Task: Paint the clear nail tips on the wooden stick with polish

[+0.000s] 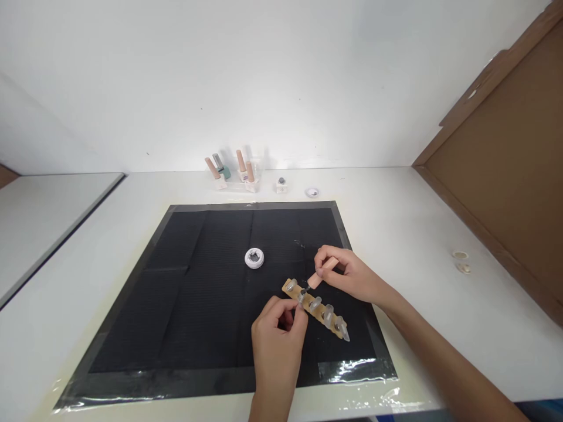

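on the black mat (pixel 197 305), left hand (pixel 275 337) pinches nail-tip strip (pixel 314 308); right hand (pixel 347 272) fingers grip brush (pixel 321 274) w/ polish. loose pinch could let strip shift, smearing.

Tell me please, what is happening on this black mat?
A person paints false nail tips on a wooden strip that lies on the black mat. The right hand holds a nail polish brush at the strip, and the left hand steadies it. More polish bottles stand by the wall.
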The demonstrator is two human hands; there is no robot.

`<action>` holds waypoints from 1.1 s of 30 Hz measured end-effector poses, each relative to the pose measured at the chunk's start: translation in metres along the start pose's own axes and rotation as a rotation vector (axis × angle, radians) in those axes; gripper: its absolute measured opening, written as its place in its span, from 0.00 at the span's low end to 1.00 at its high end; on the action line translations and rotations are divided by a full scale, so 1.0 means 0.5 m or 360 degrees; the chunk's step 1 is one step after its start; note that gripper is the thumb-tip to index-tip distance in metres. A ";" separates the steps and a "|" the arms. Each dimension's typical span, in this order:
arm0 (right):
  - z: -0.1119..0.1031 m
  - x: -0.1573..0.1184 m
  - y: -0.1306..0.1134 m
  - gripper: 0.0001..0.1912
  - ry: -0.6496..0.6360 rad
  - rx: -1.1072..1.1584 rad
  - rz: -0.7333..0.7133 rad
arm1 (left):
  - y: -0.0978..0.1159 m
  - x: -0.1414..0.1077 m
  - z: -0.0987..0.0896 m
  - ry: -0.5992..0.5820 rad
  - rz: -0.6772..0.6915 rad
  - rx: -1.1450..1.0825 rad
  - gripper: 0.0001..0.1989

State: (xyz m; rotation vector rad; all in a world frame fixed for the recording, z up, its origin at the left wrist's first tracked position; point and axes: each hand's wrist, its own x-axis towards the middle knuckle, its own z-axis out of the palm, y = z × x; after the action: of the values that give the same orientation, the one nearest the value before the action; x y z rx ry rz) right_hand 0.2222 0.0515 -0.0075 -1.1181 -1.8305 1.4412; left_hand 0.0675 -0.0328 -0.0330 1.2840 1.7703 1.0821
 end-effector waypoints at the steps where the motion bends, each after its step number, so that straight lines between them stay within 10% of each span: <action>1: 0.000 0.000 0.000 0.05 -0.0009 -0.0002 -0.0003 | 0.000 0.000 0.000 -0.0001 -0.0004 -0.0003 0.10; 33: 0.000 -0.004 0.002 0.07 0.0006 -0.0048 -0.0031 | 0.000 0.002 -0.001 -0.0042 -0.0045 -0.0017 0.10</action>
State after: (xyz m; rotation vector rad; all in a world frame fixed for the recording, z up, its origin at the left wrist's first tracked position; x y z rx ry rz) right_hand 0.2234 0.0498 -0.0083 -1.1140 -1.8611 1.4041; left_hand 0.0668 -0.0320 -0.0329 1.2579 1.7557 1.0529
